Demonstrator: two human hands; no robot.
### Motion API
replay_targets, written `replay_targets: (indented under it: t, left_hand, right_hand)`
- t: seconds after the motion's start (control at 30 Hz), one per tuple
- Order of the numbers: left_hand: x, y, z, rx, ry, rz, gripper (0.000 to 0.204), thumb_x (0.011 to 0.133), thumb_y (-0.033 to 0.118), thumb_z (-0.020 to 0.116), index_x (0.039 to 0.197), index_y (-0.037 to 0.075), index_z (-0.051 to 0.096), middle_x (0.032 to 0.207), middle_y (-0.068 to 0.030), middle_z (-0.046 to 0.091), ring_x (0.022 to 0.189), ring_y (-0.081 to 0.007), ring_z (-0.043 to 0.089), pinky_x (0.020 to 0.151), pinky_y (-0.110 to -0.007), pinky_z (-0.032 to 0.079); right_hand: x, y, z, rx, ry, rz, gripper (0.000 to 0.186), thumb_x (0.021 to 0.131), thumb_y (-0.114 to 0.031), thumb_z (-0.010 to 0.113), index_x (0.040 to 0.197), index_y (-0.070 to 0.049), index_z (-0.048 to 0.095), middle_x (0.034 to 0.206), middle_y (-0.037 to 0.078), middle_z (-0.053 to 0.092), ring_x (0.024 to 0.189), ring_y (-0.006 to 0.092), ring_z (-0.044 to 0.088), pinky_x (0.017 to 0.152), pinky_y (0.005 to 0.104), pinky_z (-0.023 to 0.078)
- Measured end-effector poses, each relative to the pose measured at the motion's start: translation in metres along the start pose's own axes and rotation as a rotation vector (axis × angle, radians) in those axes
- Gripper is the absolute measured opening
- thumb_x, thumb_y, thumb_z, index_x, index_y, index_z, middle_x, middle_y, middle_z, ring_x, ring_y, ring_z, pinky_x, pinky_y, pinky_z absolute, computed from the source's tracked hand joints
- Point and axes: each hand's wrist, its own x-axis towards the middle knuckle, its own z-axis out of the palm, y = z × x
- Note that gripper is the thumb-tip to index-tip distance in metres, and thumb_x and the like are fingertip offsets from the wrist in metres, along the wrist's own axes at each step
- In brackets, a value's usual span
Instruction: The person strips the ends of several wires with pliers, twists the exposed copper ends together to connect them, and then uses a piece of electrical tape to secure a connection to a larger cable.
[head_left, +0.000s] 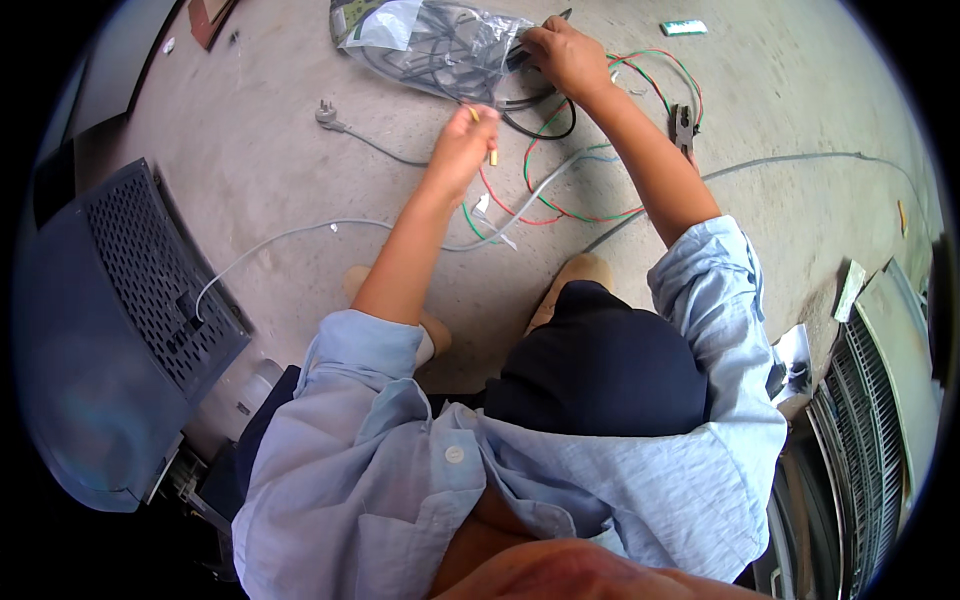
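My left hand (462, 152) is closed in front of me, with a thin yellow piece (494, 157) showing at its fingers; what kind of thing it is stays unclear. Farther ahead, my right hand (568, 62) pinches at the mouth of a clear plastic bag (430, 50), seemingly on black cable, with a dark tip sticking out above the knuckles. Coils of black cable fill the bag, and a loop (570, 128) hangs out below it. Red and green wires (690, 80) curl over the floor beside my right forearm, near a pair of pliers (682, 128).
A grey plug (328, 115) with its cord lies left of my hands. A grey cable (300, 230) runs to a dark perforated casing (140, 270) at left. Slatted metal parts (860, 440) stand at right. A small green-and-white packet (684, 28) lies far ahead.
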Motion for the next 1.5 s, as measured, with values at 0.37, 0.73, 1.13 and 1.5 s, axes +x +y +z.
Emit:
replay_targets:
  t: [0.37,0.73,1.13,1.5]
  left_hand:
    - [0.016,-0.003,-0.049,-0.033,0.162,-0.085,0.061,0.084,0.039,0.067,0.128,0.004,0.045,0.125,-0.0096,0.051,0.117,-0.0209,0.048,0.099,-0.036,0.037]
    - [0.085,-0.01,-0.062,-0.48,0.312,-0.189,0.05,0.084,0.03,0.068,0.121,0.008,0.042,0.125,-0.0107,0.046,0.124,-0.0283,0.041,0.099,-0.048,0.038]
    - [0.06,-0.001,-0.063,-0.968,0.168,-0.069,0.036,0.092,0.028,0.055,0.12,0.007,0.046,0.123,-0.0093,0.051,0.119,-0.0281,0.046,0.104,-0.056,0.031]
    - [0.059,-0.005,-0.111,-1.081,0.386,0.165,0.029,0.093,0.03,0.05,0.113,0.008,0.05,0.118,-0.0085,0.056,0.114,-0.0264,0.05,0.105,-0.054,0.031]
  right_hand:
    - [0.003,-0.008,0.016,0.012,0.124,-0.077,0.018,0.079,-0.024,0.064,0.096,-0.02,0.063,0.093,0.0,0.059,0.083,0.0235,0.062,0.066,0.0362,0.051]
    - [0.001,-0.028,0.009,0.137,0.124,0.04,0.017,0.078,-0.023,0.065,0.095,-0.018,0.064,0.095,0.003,0.059,0.085,0.0253,0.061,0.069,0.0369,0.05]
    - [-0.007,-0.023,-0.008,0.166,0.219,0.051,0.011,0.085,-0.021,0.059,0.093,-0.013,0.059,0.091,0.008,0.062,0.084,0.0296,0.061,0.07,0.0374,0.049]
    - [-0.024,0.054,-0.043,1.306,0.706,0.586,0.012,0.096,-0.01,0.043,0.105,-0.002,0.042,0.095,0.012,0.061,0.071,0.0096,0.053,0.06,0.022,0.046]
